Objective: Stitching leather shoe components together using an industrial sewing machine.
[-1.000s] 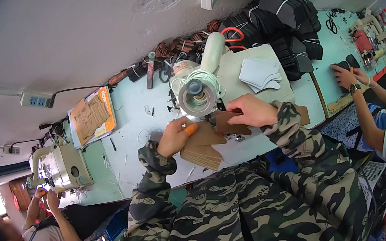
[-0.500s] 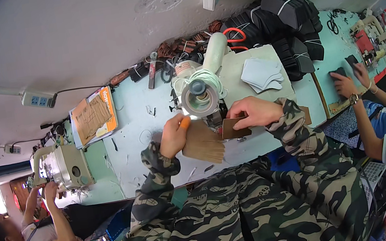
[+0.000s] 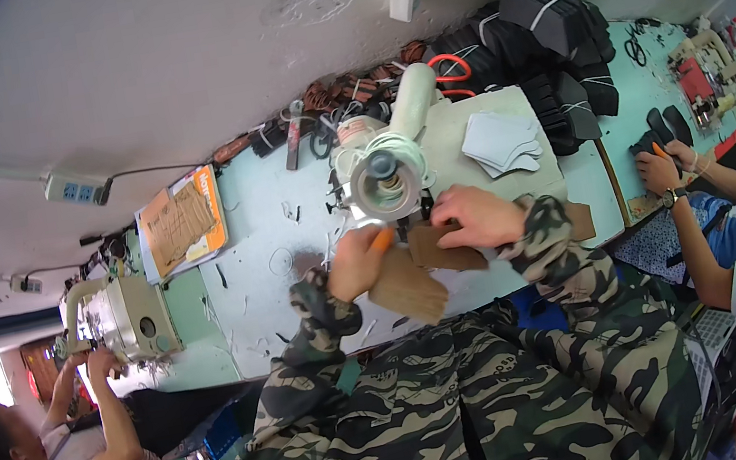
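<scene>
My left hand (image 3: 356,265) is closed on a stack of brown flat pieces (image 3: 411,292), with an orange cover on one finger. The stack hangs toward the table's front edge. Just right of it, my right hand (image 3: 479,216) pinches a brown flat piece (image 3: 447,253) from above, fingers bent over its upper edge. This piece lies tilted close beside the stack; whether the two touch, I cannot tell. Both hands are directly in front of a cream sewing machine (image 3: 415,102), whose round end with wound white cord hides its needle area.
White cut pieces (image 3: 501,142) lie on the machine's right side. Black bundled pieces (image 3: 546,19) are piled at the back right. Scissors with red handles (image 3: 450,66) rest behind the machine. Co-workers sit left and right; brown paper (image 3: 183,228) lies at left.
My left hand has shifted right with the stack, which looks less fanned out. The right hand's piece has tilted, its right end dropping toward me. The right co-worker's hands have drawn together.
</scene>
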The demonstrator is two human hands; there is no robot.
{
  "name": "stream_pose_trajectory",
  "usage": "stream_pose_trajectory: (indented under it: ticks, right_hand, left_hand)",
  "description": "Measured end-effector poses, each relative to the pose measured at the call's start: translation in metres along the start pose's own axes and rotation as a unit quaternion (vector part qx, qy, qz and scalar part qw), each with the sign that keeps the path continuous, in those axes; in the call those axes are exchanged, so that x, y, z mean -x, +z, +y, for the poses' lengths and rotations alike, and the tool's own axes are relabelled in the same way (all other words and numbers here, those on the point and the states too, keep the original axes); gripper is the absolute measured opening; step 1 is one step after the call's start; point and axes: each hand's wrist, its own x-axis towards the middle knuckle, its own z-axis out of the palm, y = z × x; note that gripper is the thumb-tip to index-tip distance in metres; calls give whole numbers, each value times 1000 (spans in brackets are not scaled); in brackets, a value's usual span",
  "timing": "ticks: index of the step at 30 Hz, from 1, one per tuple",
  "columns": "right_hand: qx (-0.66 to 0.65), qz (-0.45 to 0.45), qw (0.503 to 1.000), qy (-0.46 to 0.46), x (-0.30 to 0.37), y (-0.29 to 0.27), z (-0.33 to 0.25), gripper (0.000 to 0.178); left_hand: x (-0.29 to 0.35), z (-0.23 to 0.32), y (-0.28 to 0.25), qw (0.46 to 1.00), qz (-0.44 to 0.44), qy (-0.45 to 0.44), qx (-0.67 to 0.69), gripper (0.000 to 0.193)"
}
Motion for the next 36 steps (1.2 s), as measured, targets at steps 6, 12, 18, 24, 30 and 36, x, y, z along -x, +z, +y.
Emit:
stream_pose_trajectory:
  ticks: [6, 12, 18, 24, 30, 36]
  right_hand:
    - [69, 378, 919, 90, 12, -34, -24, 24]
    - [227, 351, 901, 114, 26, 3, -18, 46]
    - [-266, 96, 946, 160, 14, 60, -45, 38]
    - [-274, 207, 929, 138, 9, 69, -52, 34]
    - [-161, 275, 945, 67, 2, 69, -46, 26]
    - [-57, 120, 980, 145, 5, 28, -33, 30]
  left_hand:
    - [47, 19, -2, 978, -205, -22, 19, 29]
    - [59, 19, 3, 982, -107, -66, 140, 28]
    - [31, 14, -9, 976, -70, -7, 205, 27]
    - [28, 28, -22, 972, -88, -49, 212, 18]
    - [23, 23, -24, 970, -149, -77, 178, 15]
    - [9, -12, -24, 992, -97, -58, 64, 26]
